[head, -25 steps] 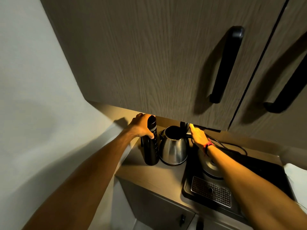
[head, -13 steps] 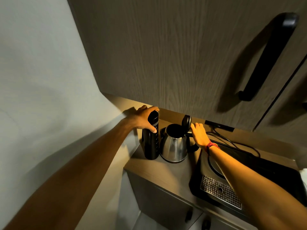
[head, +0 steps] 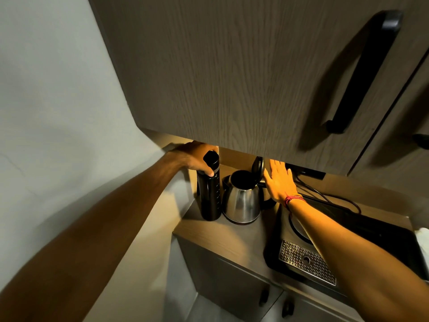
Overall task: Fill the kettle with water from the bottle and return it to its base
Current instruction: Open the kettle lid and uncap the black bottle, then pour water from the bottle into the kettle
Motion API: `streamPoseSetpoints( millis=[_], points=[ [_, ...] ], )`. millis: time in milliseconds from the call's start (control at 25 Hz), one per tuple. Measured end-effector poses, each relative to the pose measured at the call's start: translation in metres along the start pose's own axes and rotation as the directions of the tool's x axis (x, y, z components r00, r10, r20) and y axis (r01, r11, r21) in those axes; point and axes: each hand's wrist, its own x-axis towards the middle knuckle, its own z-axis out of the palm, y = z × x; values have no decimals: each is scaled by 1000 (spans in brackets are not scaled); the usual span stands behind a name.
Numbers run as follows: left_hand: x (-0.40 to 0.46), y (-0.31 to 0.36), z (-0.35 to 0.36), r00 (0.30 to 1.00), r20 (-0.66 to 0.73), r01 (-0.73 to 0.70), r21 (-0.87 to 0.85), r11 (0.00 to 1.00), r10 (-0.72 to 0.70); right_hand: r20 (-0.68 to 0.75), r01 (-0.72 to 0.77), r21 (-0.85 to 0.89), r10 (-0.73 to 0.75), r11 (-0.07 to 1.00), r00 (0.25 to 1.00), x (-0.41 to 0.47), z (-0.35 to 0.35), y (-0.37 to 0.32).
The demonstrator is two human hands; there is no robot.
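A steel kettle (head: pixel 242 202) stands on the counter with its black lid (head: pixel 257 167) flipped up and its mouth uncovered. Touching its left side stands a tall black bottle (head: pixel 209 196), upright and capped. My left hand (head: pixel 193 159) is wrapped around the bottle's top. My right hand (head: pixel 279 180) is flat with fingers spread, just right of the kettle's lid and over its handle, holding nothing. The kettle's round base (head: pixel 299 228) sits empty on the black tray, partly hidden under my right forearm.
A black tray (head: pixel 371 238) with a perforated metal drip grate (head: pixel 306 263) fills the counter's right. A power cable (head: pixel 329 196) runs behind it. Wall cabinets (head: pixel 232 77) with black handles hang low over the counter (head: pixel 220 233). A white wall borders the left.
My right hand has let go of the lid and opened flat beside it. The lid now stands fully up. The left hand stays on the bottle; the camera shifted right.
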Motion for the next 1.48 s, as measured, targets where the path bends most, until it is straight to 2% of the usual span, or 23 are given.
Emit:
streamPoseSetpoints(
  millis=[80, 160, 200, 280, 360, 440, 560, 680, 800, 880, 920, 960, 1040, 1080, 1120, 1160, 1240, 1280, 1320, 1360, 1440, 1480],
  points=[
    [-1, 3, 2, 993, -117, 36, 16, 999, -34, -3, 12, -1, -12, 1000, 1000, 0, 1, 0],
    [-1, 9, 9, 951, -306, 70, 48, 996, -52, -3, 8, 3, -8, 1000, 1000, 1, 3, 0],
    [-1, 11, 14, 923, -384, 60, 84, 995, -23, -5, 8, 6, -8, 1000, 1000, 2, 4, 1],
    [-3, 19, 37, 876, -458, -68, 197, 978, 153, 6, 3, 9, -3, 1000, 1000, 3, 5, 2],
    [-6, 28, 75, 870, -339, -265, 294, 918, 359, 21, -1, 6, 1, 1000, 1000, 3, 5, 3],
    [-10, 31, 124, 910, -121, -337, 344, 877, 397, 29, -1, 0, 1, 1000, 1000, 4, 7, 3],
    [-19, 24, 187, 969, 48, -245, 330, 912, 243, 72, -29, -5, 29, 1000, 997, 6, 7, 3],
    [-27, 18, 229, 980, 150, -176, 321, 931, 134, 104, -60, -18, 61, 998, 993, 8, 9, 4],
    [-30, 19, 246, 984, 177, -86, 285, 955, 36, 116, -56, -25, 59, 998, 992, 7, 10, 4],
    [-30, 25, 243, 997, 74, -61, 341, 938, 38, 115, -59, -34, 63, 998, 991, 8, 9, 5],
    [-31, 28, 238, 994, -36, -85, 370, 925, 106, 117, -60, -36, 63, 998, 991, 8, 9, 6],
    [-30, 32, 229, 962, -166, -138, 383, 913, 215, 113, -57, -37, 60, 998, 992, 8, 9, 7],
    [-25, 39, 201, 797, -403, -280, 416, 866, 451, 103, -48, -36, 52, 998, 993, 8, 9, 6],
    [-18, 42, 183, 716, -491, -297, 430, 853, 497, 107, -46, -38, 50, 998, 993, 8, 10, 6],
    [-11, 44, 164, 673, -573, -257, 413, 874, 468, 115, -44, -43, 48, 998, 992, 7, 11, 6],
    [-4, 45, 144, 652, -664, -166, 347, 923, 367, 123, -44, -43, 49, 998, 991, 7, 12, 5],
    [5, 38, 115, 591, -806, 57, 65, 996, 19, 135, -63, -14, 65, 998, 989, 5, 14, 3],
    [6, 30, 110, 557, -815, 130, -106, 986, -161, 134, -76, 3, 74, 997, 988, 4, 14, 2],
    [5, 20, 111, 552, -779, 145, -262, 954, -298, 133, -87, 14, 84, 996, 988, 3, 14, 2],
    [3, 11, 115, 588, -717, 103, -394, 913, -375, 130, -96, 16, 93, 995, 987, 3, 12, 2],
    [0, -3, 132, 701, -571, -6, -605, 796, -428, 128, -105, -8, 106, 994, 986, 3, 10, 3],
    [-1, -6, 140, 736, -509, -20, -677, 736, -447, 134, -109, -24, 111, 994, 985, 4, 9, 4]
  ],
)
